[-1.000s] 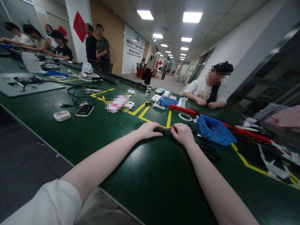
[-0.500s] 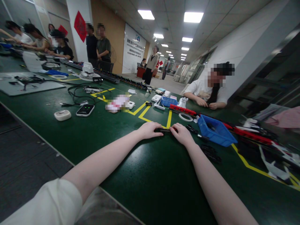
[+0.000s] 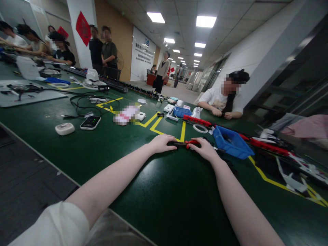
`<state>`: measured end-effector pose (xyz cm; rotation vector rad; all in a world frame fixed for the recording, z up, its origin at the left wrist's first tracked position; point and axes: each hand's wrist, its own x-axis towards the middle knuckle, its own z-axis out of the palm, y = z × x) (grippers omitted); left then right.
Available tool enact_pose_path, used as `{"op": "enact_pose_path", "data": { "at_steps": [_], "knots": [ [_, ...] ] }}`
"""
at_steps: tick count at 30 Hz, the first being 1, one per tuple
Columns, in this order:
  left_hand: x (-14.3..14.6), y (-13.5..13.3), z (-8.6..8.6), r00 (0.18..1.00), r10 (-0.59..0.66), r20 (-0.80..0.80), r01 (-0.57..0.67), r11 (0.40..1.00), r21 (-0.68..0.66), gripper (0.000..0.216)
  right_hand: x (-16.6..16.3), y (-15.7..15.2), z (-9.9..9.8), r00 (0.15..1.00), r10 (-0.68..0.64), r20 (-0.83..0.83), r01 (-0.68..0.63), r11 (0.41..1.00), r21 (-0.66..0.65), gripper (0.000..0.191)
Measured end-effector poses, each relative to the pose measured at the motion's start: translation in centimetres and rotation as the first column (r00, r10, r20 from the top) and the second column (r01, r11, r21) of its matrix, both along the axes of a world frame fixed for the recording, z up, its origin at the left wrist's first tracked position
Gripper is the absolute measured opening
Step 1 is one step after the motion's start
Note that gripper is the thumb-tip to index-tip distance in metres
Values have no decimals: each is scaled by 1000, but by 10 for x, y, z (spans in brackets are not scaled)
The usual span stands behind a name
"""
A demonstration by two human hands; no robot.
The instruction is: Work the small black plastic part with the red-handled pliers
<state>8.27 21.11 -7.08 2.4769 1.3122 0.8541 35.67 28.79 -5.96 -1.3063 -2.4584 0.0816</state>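
My left hand [image 3: 162, 142] is closed on a small dark, elongated part [image 3: 178, 144] just above the green table [image 3: 164, 184]. Facing it, my right hand [image 3: 205, 149] grips red-handled pliers [image 3: 190, 142], whose head points left and meets the end of the dark part. Whether the jaws are closed on that part is too small to tell. Fingers partly cover both things. Right of my right hand stands a blue bin [image 3: 232, 145] with dark pieces in it.
Yellow tape [image 3: 182, 131] marks the table ahead. A white ring [image 3: 200, 128], a small blue basket [image 3: 181, 111] and red strips [image 3: 196, 120] lie beyond. At left are a phone-like device [image 3: 90, 123], a white case [image 3: 64, 128] and cables. A co-worker [image 3: 221, 99] sits across the table.
Red-handled pliers now show in my right hand, where no red was visible before. My left hand still holds the dark part. The view has shifted slightly.
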Motion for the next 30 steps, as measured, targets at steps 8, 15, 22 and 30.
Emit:
{"op": "enact_pose_path", "data": {
  "at_steps": [8,15,22,30],
  "knots": [
    [-6,11,-10,982,25,185,-11,997,-77,37,-3,1,-1,990,-20,138,19,1000,9,78],
    [-6,17,-16,959,55,279,-22,993,-119,31,-7,-10,-4,993,-45,112,21,978,208,66],
    [-7,22,-21,952,46,302,-16,995,-103,27,-11,-16,-1,997,-16,78,-16,918,397,55],
    [-6,22,-24,957,81,278,-56,994,-94,28,-9,-13,-3,997,-31,68,1,920,392,49]
  ]
}}
